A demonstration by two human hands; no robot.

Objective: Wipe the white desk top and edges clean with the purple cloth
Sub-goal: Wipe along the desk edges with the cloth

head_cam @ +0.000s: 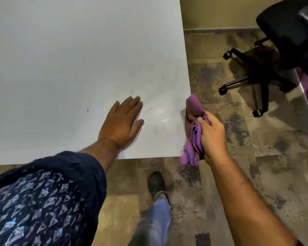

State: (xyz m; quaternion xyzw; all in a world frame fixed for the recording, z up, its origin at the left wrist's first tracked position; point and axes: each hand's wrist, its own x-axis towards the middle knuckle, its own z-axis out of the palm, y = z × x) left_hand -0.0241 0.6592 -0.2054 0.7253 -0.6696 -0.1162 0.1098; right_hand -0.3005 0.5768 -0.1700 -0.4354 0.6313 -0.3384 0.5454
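Observation:
The white desk top (69, 59) fills the upper left of the head view, with its near right corner at the lower middle. My left hand (121, 123) lies flat on the top near that corner, fingers slightly apart, holding nothing. My right hand (212, 137) grips the bunched purple cloth (194, 125) against the desk's right edge, just above the corner. Part of the cloth hangs below my fist. Faint smudges and a few small dark specks mark the surface near my left hand.
A black office chair (274, 55) on castors stands on the mottled brown floor (247, 157) to the right of the desk. My shoe (156, 183) and trouser leg are on the floor below the desk's front edge.

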